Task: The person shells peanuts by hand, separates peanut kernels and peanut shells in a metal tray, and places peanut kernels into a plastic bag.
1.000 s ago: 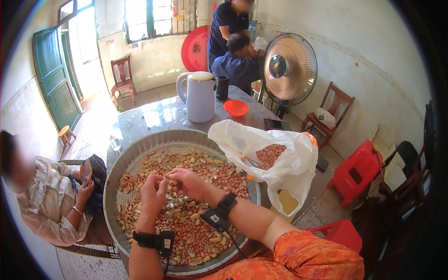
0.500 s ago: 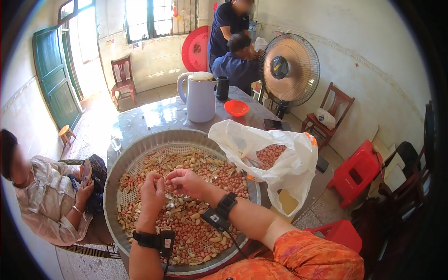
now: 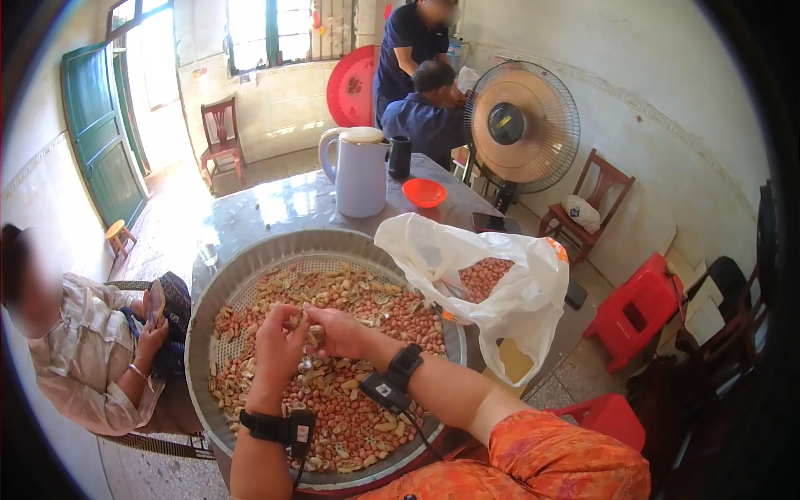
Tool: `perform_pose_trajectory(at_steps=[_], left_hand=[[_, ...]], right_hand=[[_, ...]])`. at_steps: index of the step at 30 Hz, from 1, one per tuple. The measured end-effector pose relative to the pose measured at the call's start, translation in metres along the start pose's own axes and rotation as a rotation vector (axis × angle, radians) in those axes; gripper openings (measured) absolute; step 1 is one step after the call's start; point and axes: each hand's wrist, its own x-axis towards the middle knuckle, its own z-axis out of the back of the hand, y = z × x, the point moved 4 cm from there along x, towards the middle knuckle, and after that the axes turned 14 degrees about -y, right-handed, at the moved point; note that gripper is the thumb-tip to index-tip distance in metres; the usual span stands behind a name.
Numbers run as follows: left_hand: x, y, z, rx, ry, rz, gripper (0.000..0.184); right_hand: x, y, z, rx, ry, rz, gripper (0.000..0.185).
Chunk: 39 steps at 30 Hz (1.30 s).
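Over a large round metal tray with a perforated bottom [image 3: 200, 333], my left hand [image 3: 277, 340] and my right hand [image 3: 340, 333] meet with fingertips pinched together. A tan peanut [image 3: 315, 337], at least partly in its shell, shows between them; fingers hide part of it. Below lie reddish shelled peanuts [image 3: 346, 410] mixed with broken shells [image 3: 333, 287]. Right of the tray, a white plastic bag [image 3: 533, 292] stands open with more shelled peanuts [image 3: 485, 277] inside. Both my wrists wear black straps with small cabled boxes.
The grey table [image 3: 287, 204] also bears a jug [image 3: 360, 179], a dark cup [image 3: 399, 157], an orange bowl [image 3: 424, 193] and a phone [image 3: 495, 222]. A fan [image 3: 542, 125] stands behind. One person [image 3: 92, 350] sits at left; two people are at the back.
My hands have drawn closer together, and my right fingers have curled inward around the peanut. The seated person at left has shifted slightly.
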Motion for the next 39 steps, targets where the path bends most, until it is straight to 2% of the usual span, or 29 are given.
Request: perform_pose_trajectory(at_steps=[2,6,11,16,18,20,21,23,28,30,36,39], left_hand=[[0.000,0.001,-0.001,0.025,0.020,-0.026,0.018],[-0.002,0.010,-0.006,0.050,0.055,-0.126,0.018],[-0.003,0.006,-0.005,0.034,0.039,-0.100,0.018],[0.000,0.008,0.001,0.149,0.030,-0.050,0.015],[0.000,0.014,0.000,0.002,-0.019,0.038,0.012],[0.000,0.014,0.001,-0.004,-0.048,-0.003,0.010],[0.000,0.013,0.001,-0.009,-0.072,-0.051,0.009],[-0.001,0.017,-0.002,-0.030,-0.059,-0.041,0.009],[0.000,0.016,-0.002,-0.105,-0.046,-0.024,0.008],[0.004,0.021,0.000,-0.182,-0.157,0.013,0.007],[0.005,0.010,0.010,-0.164,-0.189,0.085,0.009],[0.005,0.011,0.010,-0.105,-0.165,0.019,0.010]], right_hand=[[0.000,0.000,-0.001,-0.005,0.078,0.031,0.031],[0.002,0.000,0.001,-0.010,0.064,0.042,0.030],[0.003,0.000,0.000,0.092,0.059,0.019,0.028],[-0.001,0.001,-0.005,0.018,0.124,0.065,0.026],[-0.001,0.001,-0.006,-0.004,0.149,0.075,0.026],[0.000,0.000,-0.006,0.035,0.176,0.065,0.023],[0.002,-0.003,-0.004,0.033,0.174,0.061,0.023],[0.008,-0.003,0.001,0.058,0.151,0.117,0.016],[0.008,-0.001,0.003,0.087,0.076,0.111,0.013],[0.008,0.000,0.004,0.089,0.050,0.109,0.012],[0.005,-0.001,0.004,0.054,0.045,0.069,0.010],[0.006,0.000,0.003,0.042,0.016,0.089,0.010]])
